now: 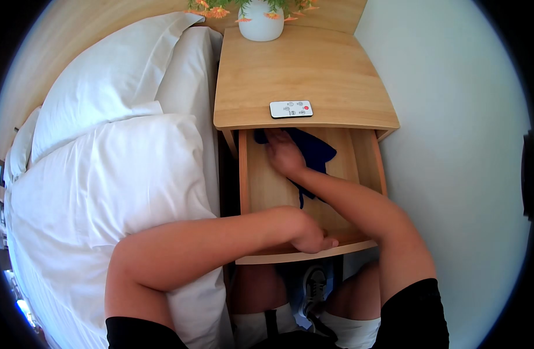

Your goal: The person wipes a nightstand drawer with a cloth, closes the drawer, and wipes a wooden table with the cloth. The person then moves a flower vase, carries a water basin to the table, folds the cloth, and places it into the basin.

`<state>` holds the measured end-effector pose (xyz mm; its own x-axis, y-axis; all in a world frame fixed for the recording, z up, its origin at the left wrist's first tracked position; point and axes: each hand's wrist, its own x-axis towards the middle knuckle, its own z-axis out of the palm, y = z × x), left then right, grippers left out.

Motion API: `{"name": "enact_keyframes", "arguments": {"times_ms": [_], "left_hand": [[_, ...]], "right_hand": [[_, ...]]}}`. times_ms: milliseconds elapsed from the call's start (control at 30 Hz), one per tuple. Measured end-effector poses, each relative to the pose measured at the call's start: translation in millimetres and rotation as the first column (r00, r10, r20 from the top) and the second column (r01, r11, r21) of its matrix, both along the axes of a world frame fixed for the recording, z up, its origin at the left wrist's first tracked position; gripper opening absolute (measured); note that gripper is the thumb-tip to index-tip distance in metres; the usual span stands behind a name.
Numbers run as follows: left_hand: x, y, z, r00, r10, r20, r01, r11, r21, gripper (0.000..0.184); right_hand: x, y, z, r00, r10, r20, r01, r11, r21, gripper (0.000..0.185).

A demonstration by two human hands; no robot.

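My left hand [310,234] is curled over the front edge of the pulled-out drawer [360,249] of a wooden nightstand [302,70]. Inside the drawer, near its back left, my right hand [284,154] reaches onto a dark blue cloth item [316,152]. Its fingertips point toward the back and are partly hidden against the cloth, under the nightstand's top edge. A thin blue cord hangs from the cloth onto the drawer bottom. On the nightstand top lies a white remote [291,109] with one red button.
A white vase [261,22] with orange flowers stands at the back of the nightstand. The bed with white pillows [104,75] and a quilt [121,174] is on the left. A pale wall [453,145] rises on the right. My legs and a shoe [314,285] show below the drawer.
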<state>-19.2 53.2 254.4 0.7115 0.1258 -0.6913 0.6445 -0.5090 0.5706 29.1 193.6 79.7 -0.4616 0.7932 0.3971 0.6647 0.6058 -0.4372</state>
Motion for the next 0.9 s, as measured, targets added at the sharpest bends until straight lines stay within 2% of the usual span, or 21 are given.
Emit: {"name": "enact_keyframes", "arguments": {"times_ms": [100, 167, 300, 367, 567, 700, 767, 800, 867, 900], "left_hand": [[2, -3, 1, 1.0, -0.022, -0.013, 0.022, 1.0, 0.015, 0.076], [4, -5, 1, 0.999, -0.038, -0.032, 0.038, 0.999, 0.019, 0.077], [3, -6, -2, 0.999, -0.048, -0.02, 0.048, 0.998, 0.044, 0.076], [3, -7, -5, 1.0, -0.028, -0.011, 0.028, 0.999, 0.038, 0.076], [5, -8, -4, 0.997, -0.068, -0.023, 0.069, 0.997, 0.033, 0.075], [5, -10, -4, 0.999, -0.05, 0.009, 0.049, 0.997, 0.056, 0.075], [4, -12, -2, 0.999, -0.044, 0.018, 0.043, 0.997, 0.072, 0.074], [5, -12, -2, 0.998, -0.055, 0.017, 0.054, 0.997, 0.058, 0.075], [6, -12, -2, 0.997, -0.075, 0.019, 0.074, 0.996, 0.05, 0.075], [7, -12, -5, 0.997, -0.078, -0.002, 0.078, 0.996, 0.048, 0.076]], "right_hand": [[-9, -3, 4, 1.0, 0.029, -0.002, -0.029, 0.998, -0.05, 0.051], [-17, -4, 2, 0.99, 0.127, 0.065, -0.122, 0.99, -0.068, 0.053], [-21, -8, 7, 0.988, 0.104, 0.111, -0.109, 0.993, 0.041, 0.055], [-21, -13, 29, 0.98, 0.028, 0.197, -0.002, 0.991, -0.13, 0.057], [-27, -4, 8, 0.969, 0.016, 0.246, -0.009, 1.0, -0.03, 0.056], [-21, 2, 17, 0.975, 0.058, 0.213, -0.042, 0.996, -0.081, 0.054], [-10, 2, 21, 0.963, 0.193, 0.19, -0.162, 0.972, -0.17, 0.053], [-4, 0, 19, 0.963, 0.19, 0.192, -0.159, 0.973, -0.167, 0.053], [7, -12, 15, 0.915, 0.344, 0.212, -0.33, 0.939, -0.102, 0.053], [11, -20, 18, 0.915, 0.341, 0.215, -0.327, 0.94, -0.099, 0.053]]}}
